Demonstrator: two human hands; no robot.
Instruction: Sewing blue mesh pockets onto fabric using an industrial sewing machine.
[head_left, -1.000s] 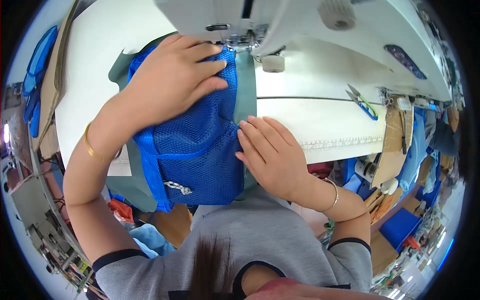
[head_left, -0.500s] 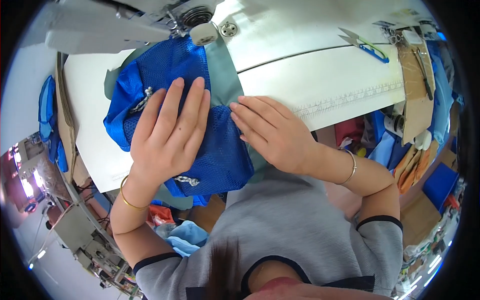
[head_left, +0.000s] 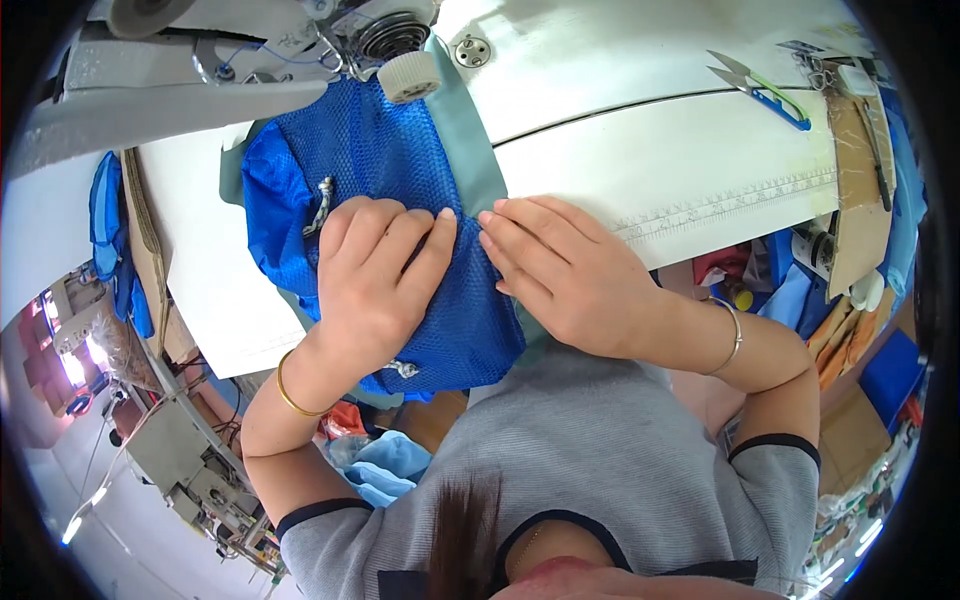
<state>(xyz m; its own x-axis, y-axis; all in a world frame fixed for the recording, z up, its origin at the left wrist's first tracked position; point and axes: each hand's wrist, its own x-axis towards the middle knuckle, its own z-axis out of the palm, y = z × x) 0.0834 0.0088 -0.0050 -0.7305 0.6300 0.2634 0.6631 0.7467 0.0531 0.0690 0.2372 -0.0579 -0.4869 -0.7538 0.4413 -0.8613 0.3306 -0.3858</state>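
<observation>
Stretching rightward past the fingers (head_left: 524, 240): white table (head_left: 580, 165), heaped cloth (head_left: 843, 335). Left hand (head_left: 375, 268) curled, right hand (head_left: 590, 285) straight, both against blue mesh (head_left: 400, 145); can't tell if gripping.

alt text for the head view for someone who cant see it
A person's left hand and right hand touch blue mesh fabric over grey-green cloth at a sewing machine. Thread snips lie farther right on the white table.

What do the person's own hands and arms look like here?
The left hand is ungloved, with a gold-coloured bangle. The right hand, also ungloved, has a thin silvery bracelet. Short grey sleeves with dark trim leave the forearms bare.
</observation>
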